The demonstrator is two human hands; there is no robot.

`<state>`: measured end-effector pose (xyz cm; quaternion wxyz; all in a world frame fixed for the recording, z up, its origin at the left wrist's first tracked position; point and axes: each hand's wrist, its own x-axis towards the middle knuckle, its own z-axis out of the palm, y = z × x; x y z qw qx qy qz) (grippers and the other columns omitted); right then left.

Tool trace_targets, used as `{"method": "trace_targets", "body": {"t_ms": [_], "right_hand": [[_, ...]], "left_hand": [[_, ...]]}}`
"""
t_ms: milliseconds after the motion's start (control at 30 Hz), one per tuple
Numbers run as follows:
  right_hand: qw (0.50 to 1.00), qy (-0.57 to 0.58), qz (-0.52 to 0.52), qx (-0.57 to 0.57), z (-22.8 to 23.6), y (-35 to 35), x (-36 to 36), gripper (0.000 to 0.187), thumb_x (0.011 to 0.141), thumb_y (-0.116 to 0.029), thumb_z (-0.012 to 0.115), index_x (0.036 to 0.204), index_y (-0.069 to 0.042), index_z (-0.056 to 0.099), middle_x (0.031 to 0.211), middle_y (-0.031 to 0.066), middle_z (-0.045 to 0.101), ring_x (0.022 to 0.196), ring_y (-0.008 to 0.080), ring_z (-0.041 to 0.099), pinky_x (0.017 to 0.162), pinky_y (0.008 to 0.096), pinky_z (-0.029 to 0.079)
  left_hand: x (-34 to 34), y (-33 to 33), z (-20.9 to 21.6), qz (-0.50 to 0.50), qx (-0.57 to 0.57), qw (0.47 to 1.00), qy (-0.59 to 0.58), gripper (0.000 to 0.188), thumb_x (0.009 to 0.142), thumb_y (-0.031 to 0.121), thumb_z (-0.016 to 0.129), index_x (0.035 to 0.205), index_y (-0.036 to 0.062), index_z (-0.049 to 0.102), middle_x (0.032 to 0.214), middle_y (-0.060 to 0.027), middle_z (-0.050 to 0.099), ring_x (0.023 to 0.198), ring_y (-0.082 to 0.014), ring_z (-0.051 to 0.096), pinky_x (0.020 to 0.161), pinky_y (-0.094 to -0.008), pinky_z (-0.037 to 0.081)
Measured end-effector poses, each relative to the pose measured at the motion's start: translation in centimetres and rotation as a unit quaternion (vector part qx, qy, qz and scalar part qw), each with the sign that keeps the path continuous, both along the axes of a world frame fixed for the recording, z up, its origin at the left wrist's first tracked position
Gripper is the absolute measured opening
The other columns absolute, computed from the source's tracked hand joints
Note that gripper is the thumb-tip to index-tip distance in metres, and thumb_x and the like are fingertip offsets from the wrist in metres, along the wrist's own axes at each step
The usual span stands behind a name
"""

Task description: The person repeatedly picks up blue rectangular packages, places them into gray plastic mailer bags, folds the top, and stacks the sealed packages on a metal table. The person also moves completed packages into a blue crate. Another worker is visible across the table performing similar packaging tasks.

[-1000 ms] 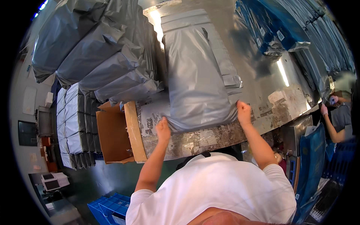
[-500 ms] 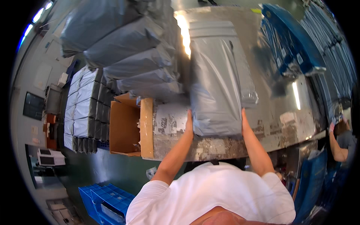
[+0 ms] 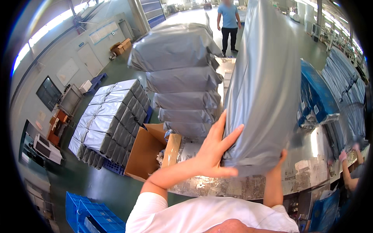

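A long package wrapped in grey plastic (image 3: 264, 89) is raised steeply off the metal-topped table in front of me. My left hand (image 3: 217, 149) presses its lower left side with the fingers spread and the thumb near the bottom end. At the lower right corner my right hand (image 3: 280, 159) supports it, most of the fingers hidden by the package. Between them the two hands hold it. To its left rises a stack of similar grey packages (image 3: 184, 81).
An open cardboard box (image 3: 145, 155) stands at the table's left edge. Beyond it is a pallet load of grey packages (image 3: 107, 124). Blue packages (image 3: 316, 93) lie at right, near a co-worker's hands (image 3: 344, 157). A person (image 3: 229, 23) stands behind the table. Blue crates (image 3: 93, 213) sit lower left.
The package, flat between my hands before, is now lifted and tilted up. My left hand has spread against its side. The view has tipped up, showing a person at the back.
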<state>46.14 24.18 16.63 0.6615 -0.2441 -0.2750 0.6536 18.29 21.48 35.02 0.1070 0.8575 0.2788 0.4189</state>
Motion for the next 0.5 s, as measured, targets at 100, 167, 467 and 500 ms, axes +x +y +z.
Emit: {"method": "trace_targets", "body": {"t_ms": [100, 167, 467, 500], "right_hand": [[0.995, 0.025, 0.015, 0.094, 11.1, 5.0, -2.1, 0.052, 0.082, -0.039, 0.037, 0.121, -0.005, 0.043, 0.117, 0.011, 0.049, 0.106, 0.0233, 0.048, 0.091, 0.0366, 0.039], [0.977, 0.061, 0.085, 0.184, 20.1, 7.8, -6.0, 0.046, 0.083, -0.034, 0.041, 0.117, -0.004, 0.047, 0.114, 0.011, 0.052, 0.104, 0.0215, 0.051, 0.09, 0.0337, 0.04], [0.917, -0.184, 0.146, 0.323, 41.3, 17.5, -20.0, 0.064, 0.08, -0.054, 0.043, 0.122, -0.006, 0.045, 0.114, 0.0103, 0.053, 0.102, 0.0205, 0.053, 0.085, 0.0352, 0.045], [0.905, -0.205, 0.163, 0.336, 40.8, 18.7, -21.0, 0.065, 0.08, -0.056, 0.042, 0.122, -0.006, 0.044, 0.114, 0.0101, 0.052, 0.103, 0.0205, 0.052, 0.086, 0.0352, 0.044]], "left_hand": [[-2.9, 2.1, 6.3, -0.009, 0.173, 0.985, 0.015, 0.096, 0.058, 0.056, 0.068, 0.131, 0.005, 0.033, 0.135, -0.0328, 0.013, 0.123, -0.0436, 0.022, 0.1, -0.0459, 0.02], [-5.9, 4.8, 10.4, 0.028, 0.279, 0.959, -0.029, 0.096, 0.057, 0.049, 0.074, 0.13, 0.0028, 0.032, 0.132, -0.0279, 0.024, 0.122, -0.0371, 0.029, 0.099, -0.0451, 0.024], [-18.5, 14.3, 22.1, 0.105, 0.081, 0.925, -0.356, 0.058, 0.084, 0.038, 0.052, 0.124, -0.0016, 0.037, 0.112, -0.0087, 0.049, 0.101, -0.016, 0.049, 0.084, -0.0245, 0.039], [-19.1, 15.3, 21.6, 0.147, 0.036, 0.913, -0.378, 0.06, 0.085, 0.041, 0.051, 0.126, -0.001, 0.035, 0.116, -0.009, 0.046, 0.105, -0.0167, 0.045, 0.088, -0.026, 0.035]]}}
